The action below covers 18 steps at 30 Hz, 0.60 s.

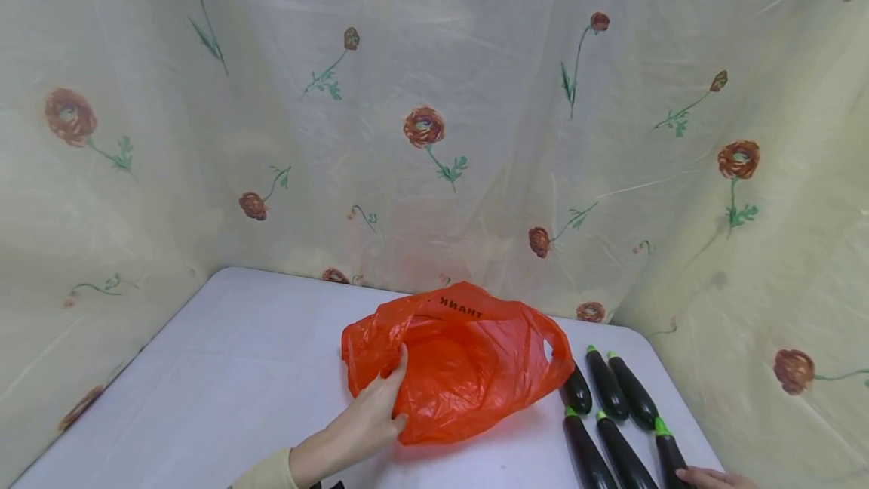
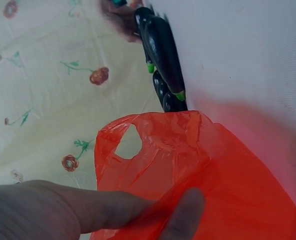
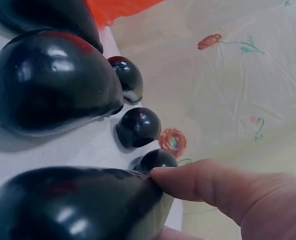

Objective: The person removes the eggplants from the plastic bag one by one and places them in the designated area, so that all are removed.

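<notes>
A red plastic bag point(image 1: 468, 376) lies with its mouth spread toward me in the middle of the white table. At its left rim my left hand point(image 1: 363, 417) holds the bag, with thumb and finger around the film in the left wrist view. Over at the right edge, my right hand point(image 1: 713, 478) grips a dark eggplant point(image 1: 670, 459) with a green stem end. The right wrist view shows the thumb on that eggplant's side point(image 3: 73, 205); the other fingers are mostly hidden behind it. Several more eggplants point(image 1: 607, 385) lie in two rows beside the bag.
The white table point(image 1: 224, 368) extends left of the bag. A flowered plastic sheet point(image 1: 421, 44) hangs behind the table and along both sides. One eggplant point(image 1: 577, 392) is partly covered by the bag's right handle loop point(image 1: 562, 353).
</notes>
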Each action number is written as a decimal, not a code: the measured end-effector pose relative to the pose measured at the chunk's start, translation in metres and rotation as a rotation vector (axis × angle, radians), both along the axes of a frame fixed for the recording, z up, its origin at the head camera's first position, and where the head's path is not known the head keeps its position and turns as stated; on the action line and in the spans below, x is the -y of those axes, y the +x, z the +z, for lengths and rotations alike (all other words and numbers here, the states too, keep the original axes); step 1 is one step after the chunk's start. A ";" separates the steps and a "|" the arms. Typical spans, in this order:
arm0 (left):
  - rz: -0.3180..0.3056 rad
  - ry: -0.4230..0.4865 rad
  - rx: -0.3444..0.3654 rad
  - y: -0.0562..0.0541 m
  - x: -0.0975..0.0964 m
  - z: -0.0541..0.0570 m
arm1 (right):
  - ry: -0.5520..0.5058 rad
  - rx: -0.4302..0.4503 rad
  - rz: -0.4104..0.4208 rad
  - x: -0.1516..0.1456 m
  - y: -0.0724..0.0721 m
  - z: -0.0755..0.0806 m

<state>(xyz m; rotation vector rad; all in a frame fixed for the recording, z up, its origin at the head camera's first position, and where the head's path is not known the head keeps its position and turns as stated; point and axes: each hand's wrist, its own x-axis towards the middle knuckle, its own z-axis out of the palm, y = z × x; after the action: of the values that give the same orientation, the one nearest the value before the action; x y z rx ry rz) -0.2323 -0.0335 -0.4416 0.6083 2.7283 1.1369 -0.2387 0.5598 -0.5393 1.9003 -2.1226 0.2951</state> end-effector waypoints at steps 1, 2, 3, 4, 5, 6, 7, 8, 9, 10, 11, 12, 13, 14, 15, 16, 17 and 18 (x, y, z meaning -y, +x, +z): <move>0.000 0.000 0.000 0.000 0.000 0.000 | -0.043 -0.244 -0.067 0.001 0.002 -0.002; 0.001 -0.003 -0.004 0.001 0.000 -0.001 | -0.097 -0.396 -0.124 0.002 0.005 -0.005; 0.001 -0.005 -0.005 0.001 0.000 -0.001 | -0.120 -0.388 -0.136 0.003 0.006 -0.006; 0.001 -0.005 -0.004 0.001 0.000 -0.001 | -0.141 -0.374 -0.134 0.004 0.007 -0.007; 0.001 -0.006 -0.004 0.001 0.000 -0.001 | -0.157 -0.386 -0.131 0.005 0.008 -0.008; 0.001 -0.005 -0.005 0.001 0.001 -0.001 | -0.170 -0.378 -0.127 0.006 0.007 -0.008; 0.000 -0.003 -0.002 0.001 0.001 0.000 | -0.172 -0.416 -0.103 0.007 0.006 -0.007; 0.000 -0.005 -0.004 0.000 0.001 0.000 | -0.175 -0.398 -0.100 0.008 0.005 -0.006; -0.001 -0.004 -0.003 0.000 0.001 0.000 | -0.171 -0.414 -0.085 0.009 0.004 -0.005; -0.001 -0.006 -0.004 -0.001 0.001 0.000 | -0.165 -0.329 -0.051 0.010 0.002 -0.004; -0.001 -0.009 -0.005 0.000 0.001 0.000 | -0.156 -0.290 -0.044 0.010 0.001 -0.004; -0.001 -0.009 -0.003 0.000 0.001 0.000 | -0.139 -0.283 -0.047 0.009 0.000 -0.004; 0.000 -0.010 0.000 0.000 0.001 0.000 | -0.127 -0.245 -0.055 0.008 -0.001 -0.005; 0.001 -0.011 -0.002 0.000 0.001 0.000 | -0.110 -0.217 -0.084 0.006 -0.001 -0.006; 0.002 -0.011 -0.002 0.000 0.001 -0.001 | -0.102 -0.192 -0.106 0.004 -0.001 -0.007; 0.004 -0.012 0.001 0.000 0.000 -0.001 | -0.105 -0.094 -0.142 0.002 0.000 -0.008; 0.005 -0.010 0.003 0.001 0.000 -0.001 | -0.099 -0.099 -0.195 0.000 0.001 -0.010; 0.005 -0.009 0.005 0.001 0.000 -0.001 | -0.098 -0.088 -0.224 -0.001 0.002 -0.011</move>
<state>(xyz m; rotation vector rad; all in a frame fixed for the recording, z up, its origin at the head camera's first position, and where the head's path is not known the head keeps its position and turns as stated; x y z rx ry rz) -0.2315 -0.0334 -0.4427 0.5962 2.7307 1.1244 -0.2368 0.5612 -0.5504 1.5751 -2.1935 0.2572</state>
